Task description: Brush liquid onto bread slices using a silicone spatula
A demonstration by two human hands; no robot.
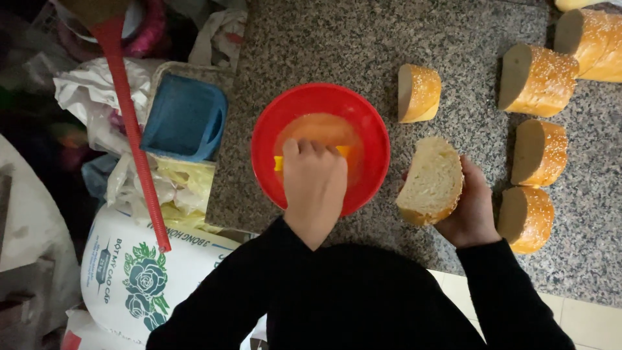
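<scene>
- We see the left hand (315, 188) over the red bowl (272, 123), with its fingers curled down around a small yellow tool (278, 163); only the ends of the tool show at 9 and 3 o'clock of the knuckles.
- The bowl stands on the speckled stone counter (363, 45) and holds an orange liquid (317, 129).
- At 3 o'clock of the bowl, the right hand (472, 210) grips a cut piece of bread (431, 180) from below, fingers wrapped on the crust, the white crumb facing up.
- More bread pieces (538, 152) with sesame crust lie at 1 to 3 o'clock of this hand, apart from each other.
- At 9 o'clock of the bowl we see a blue container (184, 116), a red ribbed stick (133, 123) and a white sack (129, 272).
</scene>
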